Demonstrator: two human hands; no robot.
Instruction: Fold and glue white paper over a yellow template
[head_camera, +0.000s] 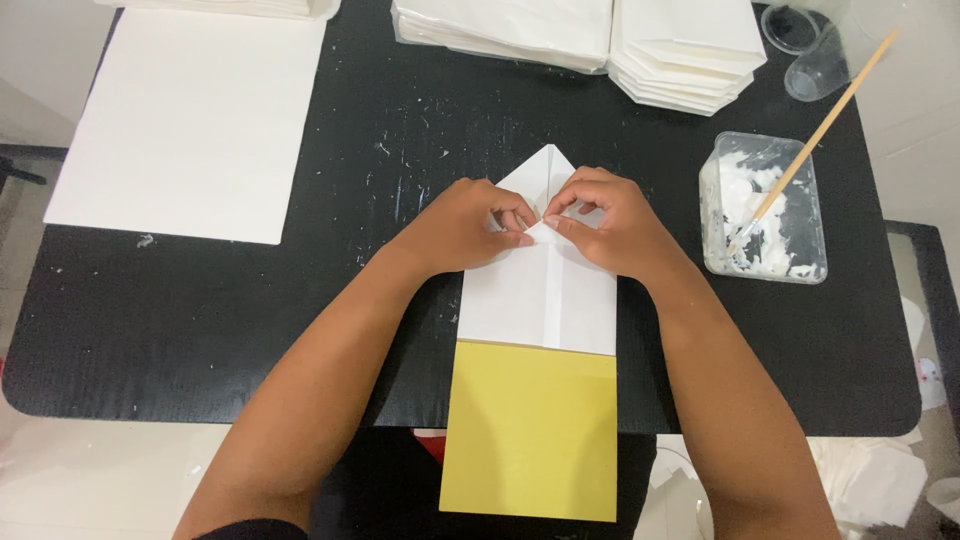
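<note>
Left hand (470, 228): palm down on the white paper (540, 290), its fingertips pinching the paper's folded edge near the centre crease; the weight of the palm pins the sheet flat, likely so that the fold does not slip.
Right hand (610, 225): mirrors the left, thumb and forefinger nipped on the same folded edge from the other side; the 2 grips meet almost touching at the middle seam, which keeps both flaps even.
White paper: lies on the counter (180, 320) straight before the person, its far end folded to a point, a long crease down its middle; its near end overlaps the yellow sheet (530, 430).
Yellow sheet: square, under the near end of the white paper, hanging past the counter's near edge; it looks like a backing or template, judging by its matching width.
Paste tub (765, 210): clear box of white paste to the right, well apart from the hands, a wooden stick (825, 125) leaning in it, handle slanting up and away, within reach of the right hand.
Cups (810, 50): 2 clear cups at the far right corner.
Stacks (580, 40): folded white pieces piled along the far edge, out of the working space.
Large sheet (190, 120): blank white, flat at far left.
Counter: black, flecked with dried white smears.
</note>
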